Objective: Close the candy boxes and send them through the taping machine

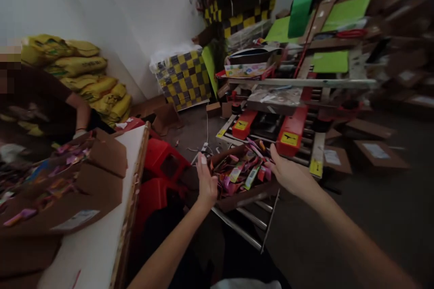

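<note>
An open cardboard box (pixel 233 202) full of small colourful wrapped packets (pixel 242 169) stands on the rollers (pixel 252 219) at the near end of a conveyor. At its left side is my left hand (pixel 206 183), fingers stretched upward and holding nothing between them. Over the box's right rim reaches my right hand (pixel 283 169), thumb raised and fingers close to the packets; its fingertips are partly hidden and blurred. Both palms face the box from opposite sides. Whether either hand presses on the cardboard cannot be made out.
Beyond the box sits a taping machine with red guides (pixel 292 131). To the left, a white table (pixel 130 153) bears more packet-filled boxes (pixel 101 185), with a person (pixel 37 95) behind. Red stools (pixel 162 158) stand between. Yellow sacks (pixel 84 63) and flat cartons (pixel 381 153) lie around.
</note>
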